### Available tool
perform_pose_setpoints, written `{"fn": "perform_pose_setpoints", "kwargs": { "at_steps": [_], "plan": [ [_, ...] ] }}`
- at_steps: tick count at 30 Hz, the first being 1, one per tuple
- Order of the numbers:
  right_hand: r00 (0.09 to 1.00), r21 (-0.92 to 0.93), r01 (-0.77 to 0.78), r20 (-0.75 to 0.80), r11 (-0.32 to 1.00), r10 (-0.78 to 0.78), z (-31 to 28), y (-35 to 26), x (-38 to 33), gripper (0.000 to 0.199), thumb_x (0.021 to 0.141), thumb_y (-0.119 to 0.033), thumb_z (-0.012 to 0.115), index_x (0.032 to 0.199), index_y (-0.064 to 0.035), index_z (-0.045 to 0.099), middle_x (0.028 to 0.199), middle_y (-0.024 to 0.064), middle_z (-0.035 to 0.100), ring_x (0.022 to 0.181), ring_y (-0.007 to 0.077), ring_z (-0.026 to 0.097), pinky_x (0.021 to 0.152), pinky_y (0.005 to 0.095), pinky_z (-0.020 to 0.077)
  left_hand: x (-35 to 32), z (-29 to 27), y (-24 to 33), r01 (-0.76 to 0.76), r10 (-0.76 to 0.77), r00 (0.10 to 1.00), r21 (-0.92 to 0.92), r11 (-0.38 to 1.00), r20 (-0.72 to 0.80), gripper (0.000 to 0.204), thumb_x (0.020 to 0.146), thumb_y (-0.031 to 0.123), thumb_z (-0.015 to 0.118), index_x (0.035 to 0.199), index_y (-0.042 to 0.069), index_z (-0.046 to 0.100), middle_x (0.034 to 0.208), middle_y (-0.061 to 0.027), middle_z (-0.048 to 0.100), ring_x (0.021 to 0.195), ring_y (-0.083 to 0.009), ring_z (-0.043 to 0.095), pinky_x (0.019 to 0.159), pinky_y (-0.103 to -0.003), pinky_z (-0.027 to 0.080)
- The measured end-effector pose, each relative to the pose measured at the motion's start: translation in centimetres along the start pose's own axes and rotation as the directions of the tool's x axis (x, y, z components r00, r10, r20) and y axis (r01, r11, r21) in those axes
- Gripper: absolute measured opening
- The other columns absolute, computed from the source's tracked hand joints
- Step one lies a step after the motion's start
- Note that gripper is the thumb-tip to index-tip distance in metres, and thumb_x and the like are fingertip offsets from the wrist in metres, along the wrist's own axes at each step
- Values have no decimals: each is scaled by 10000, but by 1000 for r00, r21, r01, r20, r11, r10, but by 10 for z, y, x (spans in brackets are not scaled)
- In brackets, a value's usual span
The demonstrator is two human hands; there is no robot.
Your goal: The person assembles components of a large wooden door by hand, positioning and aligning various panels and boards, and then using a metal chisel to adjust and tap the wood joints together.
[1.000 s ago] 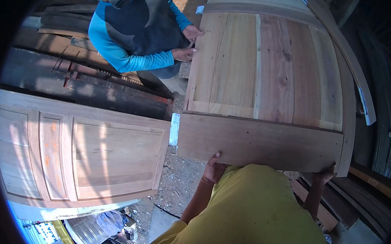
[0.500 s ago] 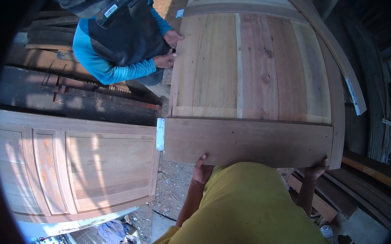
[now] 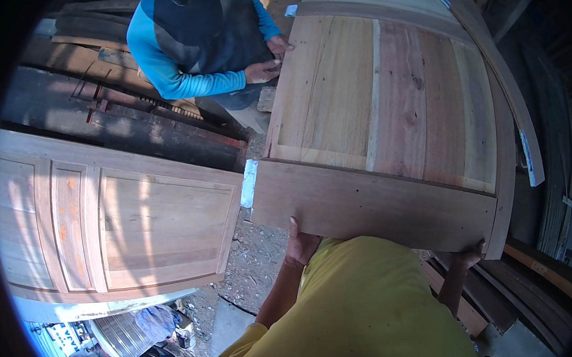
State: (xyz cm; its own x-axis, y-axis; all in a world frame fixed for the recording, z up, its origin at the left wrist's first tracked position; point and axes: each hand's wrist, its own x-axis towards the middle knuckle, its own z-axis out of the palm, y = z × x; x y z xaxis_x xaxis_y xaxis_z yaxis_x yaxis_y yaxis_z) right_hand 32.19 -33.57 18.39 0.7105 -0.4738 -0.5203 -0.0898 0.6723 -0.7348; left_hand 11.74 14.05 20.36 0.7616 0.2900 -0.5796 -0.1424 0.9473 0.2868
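A large wooden panel door (image 3: 396,100) lies face up in front of me, with planks of pale and reddish wood set in a frame. My left hand (image 3: 301,244) grips the near rail toward its left end, thumb on top and fingers hidden underneath. Toward the right corner of the same rail, my right hand (image 3: 469,256) is closed on the edge, most of its fingers out of sight below. The rail comes right up against my yellow shirt. White patches mark the ends of the frame pieces.
A co-worker in a blue-sleeved shirt (image 3: 199,46) stands at the door's far left side, both hands at its edge. Another panel door (image 3: 164,225) lies to the left. A long curved wooden strip (image 3: 499,77) runs along the right side. Stacked boards (image 3: 512,292) fill the lower right.
The scene has shifted and turned slightly in view. The door's near rail now slopes more, its right end lower. Both my hands keep their hold, and the co-worker's hands remain at the far left edge.
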Motion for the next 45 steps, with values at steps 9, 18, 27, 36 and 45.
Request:
{"fn": "perform_pose_setpoints", "kwargs": {
  "at_steps": [9,18,27,36,45],
  "plan": [
    [994,-52,-32,101,998,38,-47,10,34,798,998,-527,540,1617,-94,283,1659,160,281,1534,393,230,1230,582,177,60,-68,42,-464,407,867,-170,869,-286,817,956,727,357,1487,118,476,1438,-130,553,1311,-378,531,1050,-546,475],
    [990,58,-35,141,998,27,-10,-1,-2,733,1018,-522,522,1555,-48,368,1527,156,448,1429,369,384,1217,508,246,40,-48,27,-240,136,935,-298,924,-329,913,953,757,307,1572,89,363,1598,-157,385,1487,-363,336,1228,-525,265],
    [906,211,124,-422,970,-24,26,-8,4,941,912,-837,365,1518,-118,416,1517,151,469,1451,328,402,1191,478,310,26,7,23,-390,402,864,103,915,-304,1052,890,858,412,1622,116,275,1681,-143,255,1546,-346,233,1266,-533,186],
    [603,-659,296,-432,691,-670,-60,-73,34,717,1056,-632,402,1267,44,516,1238,184,541,1033,314,544,900,478,461,44,-3,28,-307,423,851,360,881,-310,879,1003,725,400,1627,126,244,1679,-115,257,1542,-324,223,1266,-513,191],
    [940,-995,-2,32,-101,-339,-13,-120,114,1124,913,-891,271,1469,57,505,1429,318,558,1388,402,501,1137,441,395,30,10,31,-325,445,815,343,881,-371,896,1001,751,370,1635,133,231,1678,-107,259,1536,-316,240,1263,-493,204]
  ]
}}
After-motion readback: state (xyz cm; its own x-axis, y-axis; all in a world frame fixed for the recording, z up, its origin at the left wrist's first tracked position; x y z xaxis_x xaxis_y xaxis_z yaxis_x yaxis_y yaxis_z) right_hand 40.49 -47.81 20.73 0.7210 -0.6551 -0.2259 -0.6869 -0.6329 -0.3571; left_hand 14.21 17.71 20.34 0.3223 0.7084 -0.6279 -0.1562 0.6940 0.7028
